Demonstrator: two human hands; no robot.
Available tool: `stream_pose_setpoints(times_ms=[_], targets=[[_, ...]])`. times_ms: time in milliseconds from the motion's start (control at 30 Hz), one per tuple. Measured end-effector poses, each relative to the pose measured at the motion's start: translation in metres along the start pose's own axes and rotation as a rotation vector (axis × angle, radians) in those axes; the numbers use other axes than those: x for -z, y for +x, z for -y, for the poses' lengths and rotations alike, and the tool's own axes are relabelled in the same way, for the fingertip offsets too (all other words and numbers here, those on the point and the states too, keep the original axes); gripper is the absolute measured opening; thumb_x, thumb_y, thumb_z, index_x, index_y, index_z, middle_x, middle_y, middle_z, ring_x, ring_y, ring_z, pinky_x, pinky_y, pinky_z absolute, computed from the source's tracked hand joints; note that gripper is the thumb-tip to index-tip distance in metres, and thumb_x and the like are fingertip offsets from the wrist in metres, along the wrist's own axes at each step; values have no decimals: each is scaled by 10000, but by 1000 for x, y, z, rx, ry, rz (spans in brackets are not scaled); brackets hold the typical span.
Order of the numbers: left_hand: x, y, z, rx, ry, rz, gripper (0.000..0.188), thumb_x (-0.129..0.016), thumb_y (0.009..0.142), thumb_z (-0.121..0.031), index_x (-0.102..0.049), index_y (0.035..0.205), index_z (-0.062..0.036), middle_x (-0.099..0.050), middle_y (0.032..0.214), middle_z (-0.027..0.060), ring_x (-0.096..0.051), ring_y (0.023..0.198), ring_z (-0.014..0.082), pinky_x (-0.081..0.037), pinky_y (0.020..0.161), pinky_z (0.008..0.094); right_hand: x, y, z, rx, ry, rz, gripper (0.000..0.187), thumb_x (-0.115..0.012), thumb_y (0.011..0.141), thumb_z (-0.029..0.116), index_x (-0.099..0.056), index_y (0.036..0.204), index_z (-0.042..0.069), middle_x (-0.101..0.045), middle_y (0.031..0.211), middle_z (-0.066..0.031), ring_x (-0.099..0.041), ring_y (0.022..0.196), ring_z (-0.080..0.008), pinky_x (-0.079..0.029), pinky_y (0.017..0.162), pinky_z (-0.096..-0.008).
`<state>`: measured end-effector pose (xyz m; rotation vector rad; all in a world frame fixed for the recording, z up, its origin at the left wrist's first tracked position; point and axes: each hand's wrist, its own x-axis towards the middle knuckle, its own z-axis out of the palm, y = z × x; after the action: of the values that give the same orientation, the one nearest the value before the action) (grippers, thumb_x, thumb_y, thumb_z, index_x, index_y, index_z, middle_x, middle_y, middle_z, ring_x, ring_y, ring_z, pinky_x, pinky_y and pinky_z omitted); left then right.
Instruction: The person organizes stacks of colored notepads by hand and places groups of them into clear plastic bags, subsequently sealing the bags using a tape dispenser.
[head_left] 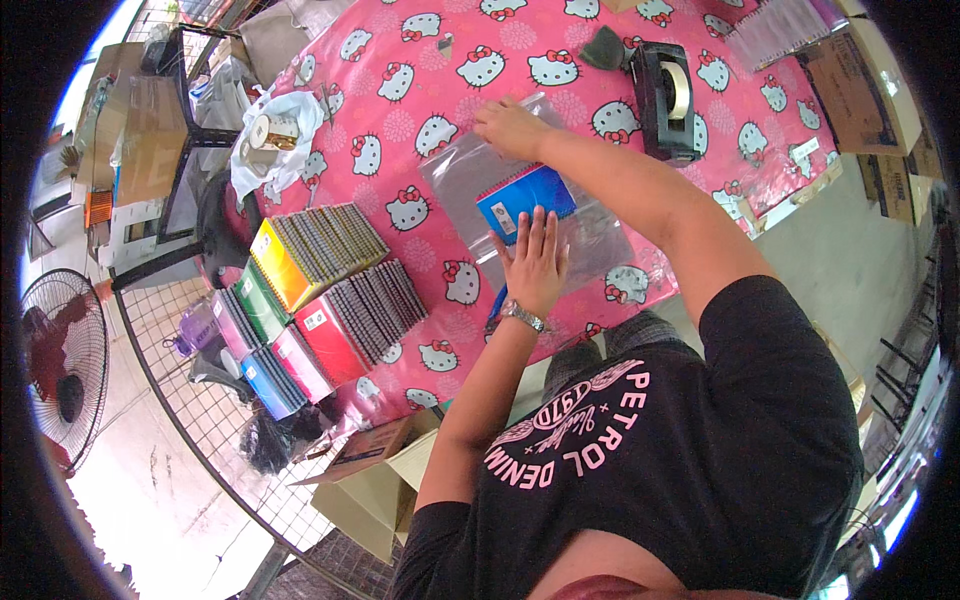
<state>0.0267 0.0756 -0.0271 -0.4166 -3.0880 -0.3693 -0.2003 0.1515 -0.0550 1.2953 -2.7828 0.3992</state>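
The blue notebook (pixel 526 201) is lying inside the clear bag (pixel 470 170) on the desk (pixel 400 60), between the hands: the left hand (pixel 534 262) is pressing flat and open just below it, the right hand (pixel 510 128) is resting open above.

Everything's lit by bright, even daylight, shadows kept soft; glare is seen on the clear plastic bag (pixel 560 215), and edges get bent and blackened.

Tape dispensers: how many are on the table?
1. The black tape dispenser stands at the far side of the pink table, beyond the blue notebook in its clear bag. Others may be hidden outside the view.
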Motion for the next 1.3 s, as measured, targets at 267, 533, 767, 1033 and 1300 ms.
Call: stream_pose_setpoints(times_ms=[267, 533, 767, 1033, 1300], targets=[[-11, 27, 51, -30, -186, -178, 324, -586, 722, -72, -537, 1042, -65, -549, 1061, 75, -490, 1074, 269, -200, 1069, 556, 62, -31, 49, -2, 164, -42, 146, -531, 786, 113, -614, 904, 91, -599, 1000, -99, -580, 960, -250, -390, 845, -412], [52, 70, 70, -24, 429, 133, 391, -629, 740, -276, -588, 1103, -138, -575, 1072, 39, -426, 1170, 278, -142, 1059, 580, 33, -118, 103, -172, 14, -234, 132, -534, 780, 180, -613, 856, 107, -543, 942, -42, -520, 969, -206, -387, 849, -402], [79, 32, 41, 34, 245, 24, 442, -646, 733, -244, -551, 1126, -65, -522, 1096, 116, -464, 1095, 297, -280, 1001, 514, 41, -124, 108, -216, -23, -238, 222, -544, 763, 165, -609, 969, 113, -524, 1041, -46, -502, 1012, -203, -359, 885, -418], [16, 52, 45, -88, 30, -82, 462, -613, 754, -159, -520, 1165, 29, -507, 1111, 180, -479, 1051, 338, -413, 917, 413, 89, -155, 66, -654, -97, -463, 169, -571, 780, 246, -664, 840, 119, -529, 1006, -43, -507, 1016, -214, -371, 903, -473], [41, 77, 34, -43, 120, 172, 260, -569, 759, -135, -648, 980, -22, -600, 952, 133, -557, 948, 294, -459, 836, 402, 27, -165, 145, -318, 65, -191, 629, -560, 787, 509, -509, 1243, 79, -387, 1338, -233, -337, 1273, -369, -175, 1060, -567]])
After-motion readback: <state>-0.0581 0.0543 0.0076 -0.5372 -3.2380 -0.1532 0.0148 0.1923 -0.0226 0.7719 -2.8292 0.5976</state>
